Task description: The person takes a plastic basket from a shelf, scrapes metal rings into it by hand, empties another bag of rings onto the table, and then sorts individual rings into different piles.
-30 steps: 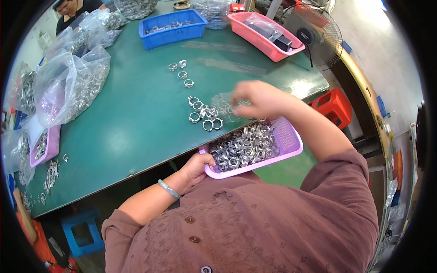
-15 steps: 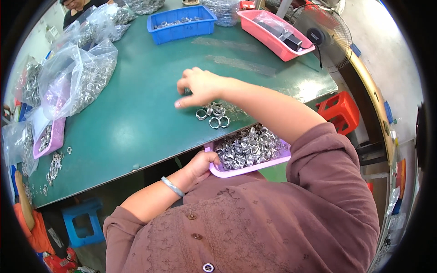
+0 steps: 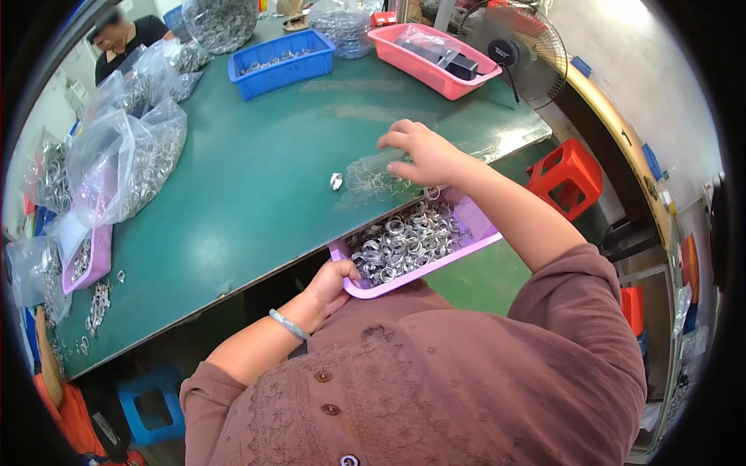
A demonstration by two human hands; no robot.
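Since the earlier frame my right hand (image 3: 423, 155) has swept the loose rings off the green table (image 3: 256, 186); one metal ring (image 3: 336, 181) is lying just left of it. Its fingers are spread, gripping nothing. My left hand (image 3: 330, 281) is clasping the purple tray (image 3: 474, 225) of rings at the table edge.

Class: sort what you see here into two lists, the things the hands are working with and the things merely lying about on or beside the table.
In use:
left hand gripping the purple tray
metal rings in that tray
right hand over a lone ring

Lying about:
blue bin
pink bin
bags of rings
fan
red stool
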